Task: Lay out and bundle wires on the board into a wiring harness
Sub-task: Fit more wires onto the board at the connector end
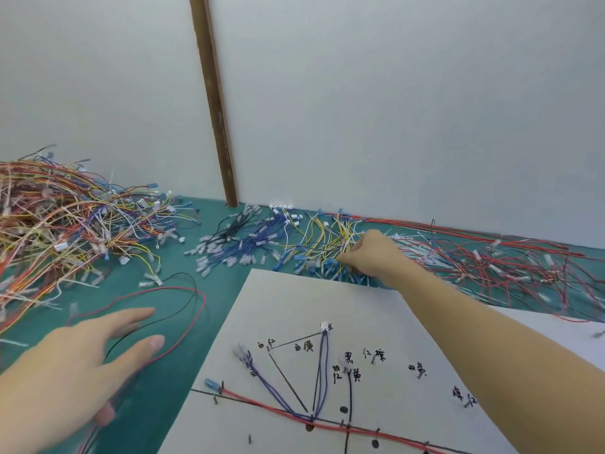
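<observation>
Reaching over the far edge of the board (409, 322), the right hand (370, 257) has its fingers (343, 258) curled down into the heap of yellow wires (330, 240), pinching at strands there; exactly which strand it holds cannot be told. The left hand (75, 362) lies flat, fingers straight and spread, pressing on a long red wire (183, 290) and a black wire (183, 276) that loop over the green counter (183, 365) left of the board.

The board is a pale sheet with drawn black lines, handwritten labels and small pins. On it a red wire (262, 403) with a blue end plug (212, 385) runs along the bottom line, two purple wires (322, 371) rise to a white connector (324, 326), another purple pair (262, 385) branches up to the left, and a short black wire (350, 398) stands upright near the middle.

Beyond the board lie sorted heaps: blue and black wires (242, 237), then the yellow ones, then red wires (491, 260) at the right. A big tangled pile of mixed wires (65, 217) fills the left side. A brown wooden strip (214, 103) leans against the white wall (409, 103).
</observation>
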